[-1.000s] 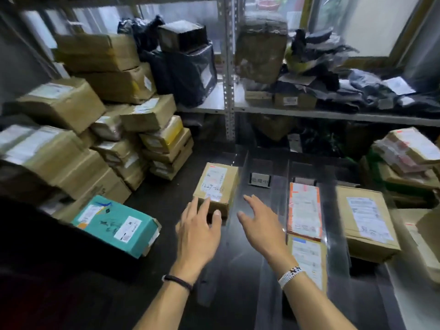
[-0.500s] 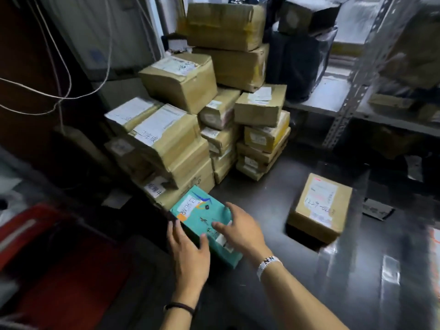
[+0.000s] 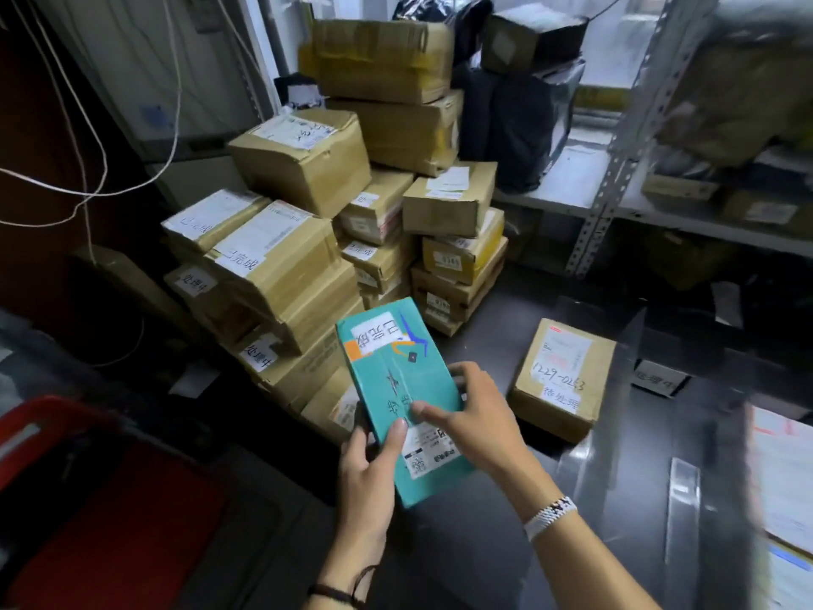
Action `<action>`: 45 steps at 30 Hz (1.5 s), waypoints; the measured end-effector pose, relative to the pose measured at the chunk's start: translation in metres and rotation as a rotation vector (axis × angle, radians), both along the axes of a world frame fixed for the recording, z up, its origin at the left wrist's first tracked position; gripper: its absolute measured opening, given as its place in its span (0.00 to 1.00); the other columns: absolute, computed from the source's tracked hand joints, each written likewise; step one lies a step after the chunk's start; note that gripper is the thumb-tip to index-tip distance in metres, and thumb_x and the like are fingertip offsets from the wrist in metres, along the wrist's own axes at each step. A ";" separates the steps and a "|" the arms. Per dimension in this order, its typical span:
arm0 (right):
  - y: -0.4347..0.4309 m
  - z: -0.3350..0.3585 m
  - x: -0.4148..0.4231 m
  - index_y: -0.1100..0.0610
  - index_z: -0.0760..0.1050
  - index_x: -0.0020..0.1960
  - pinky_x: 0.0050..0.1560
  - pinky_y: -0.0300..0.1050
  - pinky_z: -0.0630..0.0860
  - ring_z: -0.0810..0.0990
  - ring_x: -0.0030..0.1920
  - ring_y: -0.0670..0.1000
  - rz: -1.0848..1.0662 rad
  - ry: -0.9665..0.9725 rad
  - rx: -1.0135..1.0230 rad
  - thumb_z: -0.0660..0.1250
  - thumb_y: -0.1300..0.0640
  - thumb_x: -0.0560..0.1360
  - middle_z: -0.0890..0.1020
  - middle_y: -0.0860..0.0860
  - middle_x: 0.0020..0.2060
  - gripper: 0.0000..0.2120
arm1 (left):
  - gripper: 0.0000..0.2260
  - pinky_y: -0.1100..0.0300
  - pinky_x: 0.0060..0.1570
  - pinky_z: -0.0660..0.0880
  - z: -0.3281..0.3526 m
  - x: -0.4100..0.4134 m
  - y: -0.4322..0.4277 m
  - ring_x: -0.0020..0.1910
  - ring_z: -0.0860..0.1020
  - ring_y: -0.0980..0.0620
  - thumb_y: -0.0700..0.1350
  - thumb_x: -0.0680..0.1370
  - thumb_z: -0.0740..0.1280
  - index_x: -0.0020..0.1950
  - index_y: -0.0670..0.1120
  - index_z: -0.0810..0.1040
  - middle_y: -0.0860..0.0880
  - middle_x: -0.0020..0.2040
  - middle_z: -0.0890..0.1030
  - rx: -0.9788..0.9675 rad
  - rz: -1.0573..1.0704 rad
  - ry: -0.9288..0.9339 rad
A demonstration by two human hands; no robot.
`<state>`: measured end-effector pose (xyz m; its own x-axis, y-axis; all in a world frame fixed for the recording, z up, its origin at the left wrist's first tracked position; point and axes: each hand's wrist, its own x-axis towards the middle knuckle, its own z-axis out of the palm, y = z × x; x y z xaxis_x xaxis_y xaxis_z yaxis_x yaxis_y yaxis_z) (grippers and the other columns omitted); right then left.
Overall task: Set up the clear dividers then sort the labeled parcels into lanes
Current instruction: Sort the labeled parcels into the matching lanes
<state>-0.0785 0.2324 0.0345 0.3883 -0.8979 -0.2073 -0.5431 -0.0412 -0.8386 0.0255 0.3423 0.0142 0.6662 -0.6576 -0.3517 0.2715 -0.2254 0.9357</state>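
Both forearms reach in from the near edge. The left hand grips the near left edge of the teal parcel, thumb flat on top. The right hand clasps its right edge. The parcel is held aslant (white label at its far end). To its right, a brown parcel lies on the dark surface. A stack of brown parcels stands beyond, far left.

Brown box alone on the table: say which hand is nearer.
Right. The right hand grips the teal parcel beside the brown box; the left hand holds the parcel's far edge.
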 end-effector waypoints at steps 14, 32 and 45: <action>-0.004 0.117 -0.334 0.37 0.72 0.72 0.67 0.50 0.73 0.78 0.64 0.45 0.272 0.409 -0.190 0.80 0.39 0.65 0.79 0.39 0.66 0.37 | 0.21 0.53 0.49 0.83 0.166 -0.189 -0.103 0.46 0.86 0.50 0.46 0.69 0.80 0.59 0.61 0.84 0.52 0.50 0.87 0.210 -1.529 -0.731; 0.018 -0.025 -0.423 0.50 0.81 0.59 0.43 0.48 0.84 0.88 0.42 0.49 -0.888 -0.472 0.150 0.69 0.50 0.80 0.88 0.49 0.46 0.09 | 0.17 0.54 0.46 0.83 0.008 -0.392 -0.109 0.47 0.86 0.53 0.38 0.80 0.68 0.61 0.59 0.78 0.56 0.52 0.86 -0.103 -0.892 -0.184; -0.035 -0.063 -0.423 0.50 0.76 0.59 0.37 0.38 0.77 0.83 0.43 0.44 -0.876 -0.135 0.078 0.60 0.49 0.85 0.84 0.47 0.48 0.09 | 0.17 0.77 0.37 0.73 -0.029 -0.404 -0.158 0.49 0.78 0.61 0.41 0.79 0.67 0.66 0.52 0.74 0.57 0.59 0.74 -0.090 -0.839 -0.569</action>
<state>-0.5011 0.1976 -0.0281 -0.4057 -0.8692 -0.2827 -0.2489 0.4027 -0.8808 -0.3789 0.1843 -0.0152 0.0306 -0.9981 -0.0529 -0.4324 -0.0609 0.8996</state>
